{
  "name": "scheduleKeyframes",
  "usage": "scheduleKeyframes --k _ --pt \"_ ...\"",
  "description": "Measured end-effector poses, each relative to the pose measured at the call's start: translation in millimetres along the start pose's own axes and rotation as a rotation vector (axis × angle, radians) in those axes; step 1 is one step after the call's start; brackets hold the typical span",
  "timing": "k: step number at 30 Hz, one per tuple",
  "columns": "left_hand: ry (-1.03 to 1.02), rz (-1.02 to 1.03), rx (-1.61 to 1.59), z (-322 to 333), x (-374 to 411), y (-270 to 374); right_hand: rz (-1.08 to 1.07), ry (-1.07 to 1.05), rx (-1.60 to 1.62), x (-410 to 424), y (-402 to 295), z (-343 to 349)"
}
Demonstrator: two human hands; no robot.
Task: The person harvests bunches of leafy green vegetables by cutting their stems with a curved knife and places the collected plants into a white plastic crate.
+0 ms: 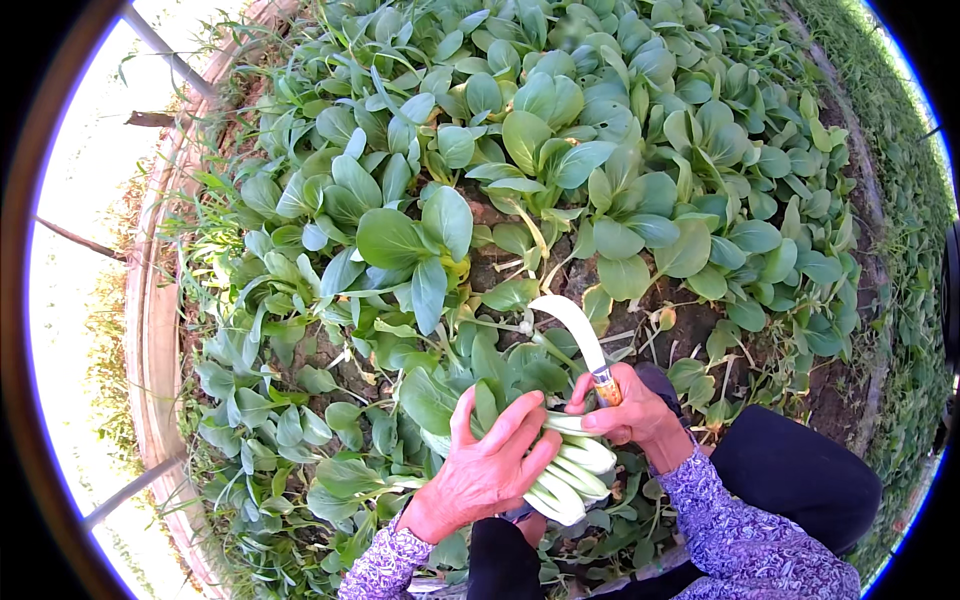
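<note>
My left hand (491,457) is wrapped over a bunch of cut bok choy (574,476), its pale stem ends towards the lower right and its green leaves to the upper left. In my right hand (637,412) is a sickle (574,322), held by its short orange-brown handle, with the curved blade pointing up and to the left. The thumb and fingers of that same hand also touch one of the white stems at the top of the bunch. The bunch is above my bent legs, and its leaf side is partly covered by my left hand.
Dense bok choy plants (525,150) grow in front of me and to both sides. Cut leaves and stalks lie on the bare soil (675,330) near the blade. A pale border strip (154,337) runs along the left, with slanting poles (169,56) beyond. Grass (847,67) edges the right.
</note>
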State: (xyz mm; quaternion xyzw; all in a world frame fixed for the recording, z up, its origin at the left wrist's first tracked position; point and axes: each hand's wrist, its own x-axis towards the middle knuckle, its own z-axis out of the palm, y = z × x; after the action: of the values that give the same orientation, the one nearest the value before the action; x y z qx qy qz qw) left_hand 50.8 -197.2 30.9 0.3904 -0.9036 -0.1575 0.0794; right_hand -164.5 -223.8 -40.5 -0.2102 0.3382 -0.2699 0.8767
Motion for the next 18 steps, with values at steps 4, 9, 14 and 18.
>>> scheduleKeyframes --k 4,9,14,18 --pt "-0.024 -0.034 0.007 -7.5 15.9 -24.8 -0.061 0.170 -0.290 45.8 -8.4 -4.4" --pt "-0.006 -0.154 0.133 -12.9 54.1 -72.3 -0.746 0.313 -1.172 140.9 -10.9 -54.8" --pt "-0.171 -0.283 0.280 7.2 44.4 -136.8 -0.412 0.089 -1.506 181.5 -6.0 -10.6" --pt "-0.181 -0.387 0.277 38.8 24.5 -160.4 -0.959 0.179 -1.565 202.2 5.7 -65.7"
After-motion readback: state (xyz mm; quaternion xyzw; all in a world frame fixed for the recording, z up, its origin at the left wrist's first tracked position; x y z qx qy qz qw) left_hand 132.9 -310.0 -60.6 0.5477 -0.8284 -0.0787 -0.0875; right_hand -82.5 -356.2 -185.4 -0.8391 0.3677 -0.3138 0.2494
